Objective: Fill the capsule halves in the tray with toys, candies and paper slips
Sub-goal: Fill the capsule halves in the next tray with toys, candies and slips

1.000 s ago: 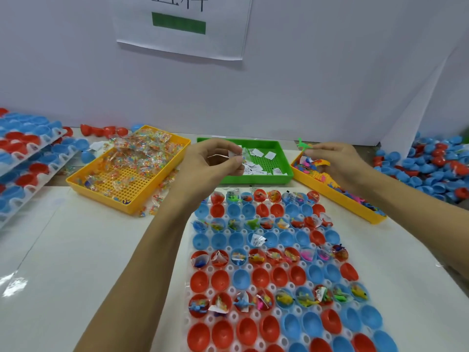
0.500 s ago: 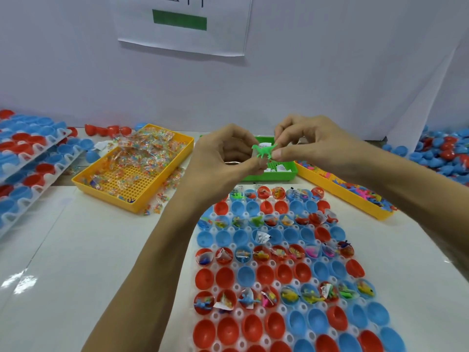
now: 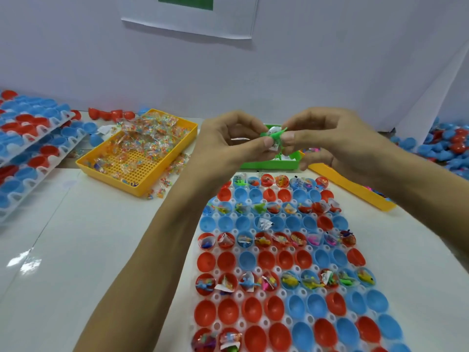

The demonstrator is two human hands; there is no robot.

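Observation:
A white tray (image 3: pixel 308 250) of red and blue capsule halves lies in front of me; alternate rows hold toys, candies and paper slips, the other rows are bare. Above its far end, my left hand (image 3: pixel 228 142) and my right hand (image 3: pixel 327 138) meet at the fingertips. Between them they pinch a small green toy (image 3: pixel 275 135) together with a white paper slip (image 3: pixel 274 148). A clear candy packet shows inside my left hand's curled fingers.
A yellow basket of candy packets (image 3: pixel 138 153) stands at the back left, a green basket of paper slips (image 3: pixel 269 163) behind my hands, a yellow basket of toys (image 3: pixel 355 190) at the right. Stacked capsule trays (image 3: pixel 30 153) lie far left, loose capsule halves (image 3: pixel 444 146) far right.
My right hand left the toy basket with a green toy and came to my left hand. Both hands now hold the toy and slip together; the view has tilted down.

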